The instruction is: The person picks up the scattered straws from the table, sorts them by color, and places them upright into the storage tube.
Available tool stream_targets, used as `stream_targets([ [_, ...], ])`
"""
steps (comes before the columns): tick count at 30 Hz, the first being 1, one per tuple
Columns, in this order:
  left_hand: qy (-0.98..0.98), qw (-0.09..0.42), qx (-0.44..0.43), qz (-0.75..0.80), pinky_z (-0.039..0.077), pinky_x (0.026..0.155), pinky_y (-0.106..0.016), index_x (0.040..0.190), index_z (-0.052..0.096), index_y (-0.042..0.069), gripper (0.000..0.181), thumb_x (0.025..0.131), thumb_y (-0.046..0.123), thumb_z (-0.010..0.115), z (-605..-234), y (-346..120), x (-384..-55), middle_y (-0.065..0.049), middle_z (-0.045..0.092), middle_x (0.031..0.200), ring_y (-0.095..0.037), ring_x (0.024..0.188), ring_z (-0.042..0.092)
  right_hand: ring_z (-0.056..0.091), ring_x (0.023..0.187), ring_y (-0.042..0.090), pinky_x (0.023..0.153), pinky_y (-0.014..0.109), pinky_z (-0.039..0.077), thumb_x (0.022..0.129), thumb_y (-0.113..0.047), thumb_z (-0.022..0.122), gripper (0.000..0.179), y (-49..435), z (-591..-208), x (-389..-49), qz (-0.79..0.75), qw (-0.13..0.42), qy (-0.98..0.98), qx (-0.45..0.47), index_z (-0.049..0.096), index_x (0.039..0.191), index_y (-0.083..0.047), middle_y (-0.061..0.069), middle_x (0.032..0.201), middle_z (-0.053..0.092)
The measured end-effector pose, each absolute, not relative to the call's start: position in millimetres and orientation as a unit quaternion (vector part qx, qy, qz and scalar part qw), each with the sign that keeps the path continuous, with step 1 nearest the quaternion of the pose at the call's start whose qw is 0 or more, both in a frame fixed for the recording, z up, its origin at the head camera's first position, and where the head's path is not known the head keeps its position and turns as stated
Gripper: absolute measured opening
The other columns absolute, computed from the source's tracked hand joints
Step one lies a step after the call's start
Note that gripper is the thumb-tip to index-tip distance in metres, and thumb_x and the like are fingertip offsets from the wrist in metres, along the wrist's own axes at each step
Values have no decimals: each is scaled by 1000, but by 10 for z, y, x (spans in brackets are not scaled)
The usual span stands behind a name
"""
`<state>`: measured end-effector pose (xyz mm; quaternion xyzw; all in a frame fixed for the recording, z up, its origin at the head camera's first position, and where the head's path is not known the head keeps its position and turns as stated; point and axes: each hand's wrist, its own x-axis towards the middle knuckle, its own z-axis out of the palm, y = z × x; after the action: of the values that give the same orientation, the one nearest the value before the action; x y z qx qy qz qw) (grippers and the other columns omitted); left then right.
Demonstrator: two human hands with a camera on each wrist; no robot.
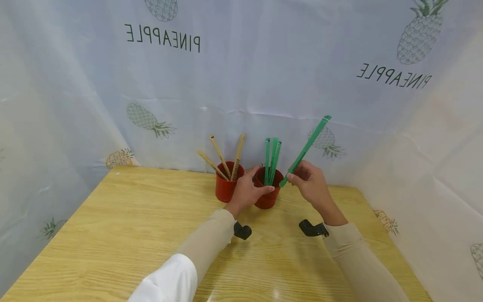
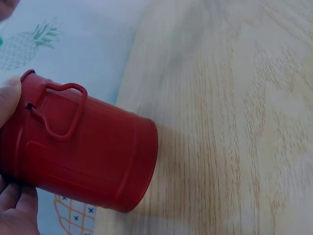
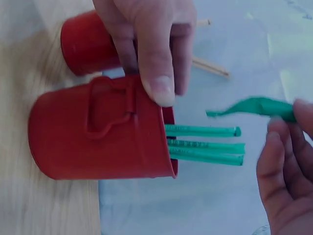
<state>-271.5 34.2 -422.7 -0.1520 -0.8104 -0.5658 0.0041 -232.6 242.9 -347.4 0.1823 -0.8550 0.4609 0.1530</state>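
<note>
My right hand (image 1: 312,184) pinches a long green paper-wrapped stick, likely a wrapped straw (image 1: 308,144), between thumb and fingers. The straw slants up to the right, its lower end close beside the rim of a small red metal bucket (image 1: 266,202). Several matching green straws (image 3: 208,145) stand inside that bucket. My left hand (image 1: 247,191) grips the bucket at its rim, thumb (image 3: 162,90) over the near edge. In the left wrist view a wire handle (image 2: 73,115) shows on the bucket's side.
Left of it stands a second red bucket (image 1: 223,191) holding several tan wrapped sticks (image 1: 238,153). Both buckets are near the back edge of a wooden table (image 1: 124,218). A pale curtain (image 1: 241,75) with pineapple prints hangs behind and along the sides.
</note>
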Motion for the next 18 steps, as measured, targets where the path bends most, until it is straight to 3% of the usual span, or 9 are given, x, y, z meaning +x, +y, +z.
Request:
stream_targets([
  [4,-811,16,-158,-563,44,122,-49,161,41,15,85,90,37,83,-4231,357,-2738,-6,52,159,-27,145,52,66,75,8,71,24,59,101,-9,67,9,2383,-3483,-2506,446,168,-867,143,67,100,1,20,92,70],
  [8,-808,23,-174,-562,43,123,-47,160,42,16,81,92,33,82,-4240,372,-2752,-6,54,156,-26,143,53,67,76,18,71,30,57,100,-9,67,9,2335,-3548,-2634,427,160,-883,111,67,99,-1,20,92,71],
  [13,-809,29,-184,-558,44,122,-47,159,43,14,79,92,31,81,-4244,380,-2775,-7,56,153,-26,141,54,69,93,33,83,40,57,100,-10,67,10,2269,-3650,-2715,412,142,-897,76,69,102,0,19,98,73],
  [18,-813,37,-184,-552,46,120,-47,156,46,11,75,93,32,81,-4234,377,-2811,-8,58,150,-25,138,56,68,98,33,86,44,55,100,-12,66,10,2233,-3747,-2772,403,129,-905,53,70,102,-3,18,100,73],
])
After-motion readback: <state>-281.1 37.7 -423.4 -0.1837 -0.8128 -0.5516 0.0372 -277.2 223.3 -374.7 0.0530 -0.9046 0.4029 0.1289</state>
